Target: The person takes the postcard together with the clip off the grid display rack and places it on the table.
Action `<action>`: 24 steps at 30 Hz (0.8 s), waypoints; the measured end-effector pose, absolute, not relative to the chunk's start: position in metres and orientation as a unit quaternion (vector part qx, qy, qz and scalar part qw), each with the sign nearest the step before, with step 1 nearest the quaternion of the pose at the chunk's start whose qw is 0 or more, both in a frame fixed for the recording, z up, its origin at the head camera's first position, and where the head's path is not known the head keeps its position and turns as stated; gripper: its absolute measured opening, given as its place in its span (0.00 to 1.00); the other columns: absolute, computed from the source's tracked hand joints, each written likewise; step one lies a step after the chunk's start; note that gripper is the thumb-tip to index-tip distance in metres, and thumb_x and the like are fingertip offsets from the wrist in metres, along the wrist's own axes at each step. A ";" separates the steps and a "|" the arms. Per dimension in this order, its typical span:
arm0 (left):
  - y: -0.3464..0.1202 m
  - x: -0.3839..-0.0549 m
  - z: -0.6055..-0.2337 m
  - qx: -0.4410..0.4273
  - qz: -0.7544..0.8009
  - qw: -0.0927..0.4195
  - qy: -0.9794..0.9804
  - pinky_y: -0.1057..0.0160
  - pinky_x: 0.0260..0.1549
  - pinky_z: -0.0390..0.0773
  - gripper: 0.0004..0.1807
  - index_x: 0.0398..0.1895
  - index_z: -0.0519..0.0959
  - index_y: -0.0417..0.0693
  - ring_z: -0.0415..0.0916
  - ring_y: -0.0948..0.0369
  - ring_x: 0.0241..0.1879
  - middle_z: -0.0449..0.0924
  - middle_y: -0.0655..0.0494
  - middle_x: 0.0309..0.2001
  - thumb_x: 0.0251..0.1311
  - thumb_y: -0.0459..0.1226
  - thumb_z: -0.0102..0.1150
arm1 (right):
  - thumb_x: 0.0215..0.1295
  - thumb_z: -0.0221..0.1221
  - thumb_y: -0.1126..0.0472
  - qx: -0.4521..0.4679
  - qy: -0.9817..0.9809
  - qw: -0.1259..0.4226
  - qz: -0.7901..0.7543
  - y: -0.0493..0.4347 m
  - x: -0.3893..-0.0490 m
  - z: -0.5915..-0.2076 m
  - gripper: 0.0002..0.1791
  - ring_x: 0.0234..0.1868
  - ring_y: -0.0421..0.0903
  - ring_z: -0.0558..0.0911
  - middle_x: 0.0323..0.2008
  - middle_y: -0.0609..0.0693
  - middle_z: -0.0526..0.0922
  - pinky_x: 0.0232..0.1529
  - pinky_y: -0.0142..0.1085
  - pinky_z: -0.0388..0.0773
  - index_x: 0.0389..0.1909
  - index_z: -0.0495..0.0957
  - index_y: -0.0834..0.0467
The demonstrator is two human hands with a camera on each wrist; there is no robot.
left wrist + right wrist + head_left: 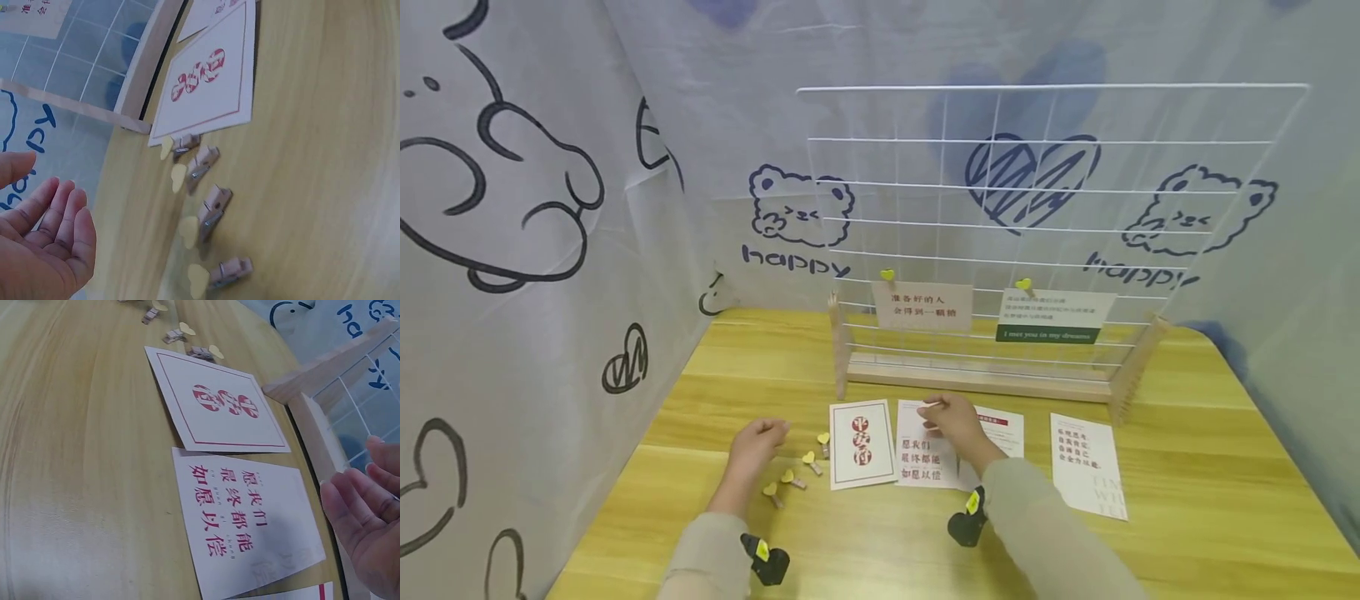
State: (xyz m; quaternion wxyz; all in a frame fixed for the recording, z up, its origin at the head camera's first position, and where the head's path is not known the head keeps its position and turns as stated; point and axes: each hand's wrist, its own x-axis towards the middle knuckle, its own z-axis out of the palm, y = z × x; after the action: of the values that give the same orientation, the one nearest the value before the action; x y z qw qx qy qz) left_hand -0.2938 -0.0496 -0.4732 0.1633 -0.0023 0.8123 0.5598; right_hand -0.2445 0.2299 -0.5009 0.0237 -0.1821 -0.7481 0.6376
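Above the table at the left, my left hand (757, 446) holds nothing, its fingers loosely bent in the left wrist view. Beside it lie several wooden clothespins (215, 209) with yellow hearts. My right hand (957, 421) hovers over the top of a card with red writing (925, 462); its fingers are relaxed and bare in the right wrist view. To that card's left lies a card with a red border (842, 467). A card with a red band (1007, 429) is partly hidden by the right hand and wrist. Farther right lies another printed card (1082, 467).
A white wire grid (1000, 183) stands in a wooden base (985, 379) behind the cards. Yellow heart clips hold a pink card (925, 308) and a white-and-green card (1052, 317) on it. Printed cloth (700, 167) hangs behind and left of the table (865, 550).
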 end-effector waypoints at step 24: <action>0.006 -0.323 -0.441 0.071 0.583 0.178 0.790 0.56 0.50 0.65 0.22 0.52 0.66 0.38 0.65 0.50 0.50 0.67 0.43 0.51 0.59 0.42 0.48 | 0.55 0.53 0.69 -0.148 -0.732 0.088 0.659 0.273 -0.246 -0.463 0.16 0.33 0.53 0.77 0.34 0.62 0.75 0.39 0.42 0.75 0.45 0.68 0.71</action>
State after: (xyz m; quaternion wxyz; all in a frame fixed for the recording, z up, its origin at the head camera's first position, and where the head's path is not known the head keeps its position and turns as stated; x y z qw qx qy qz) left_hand -0.3235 0.0055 -0.4406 0.1777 0.0708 0.7896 0.5830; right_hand -0.2455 0.2731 -0.4633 0.0883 -0.1482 -0.7323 0.6587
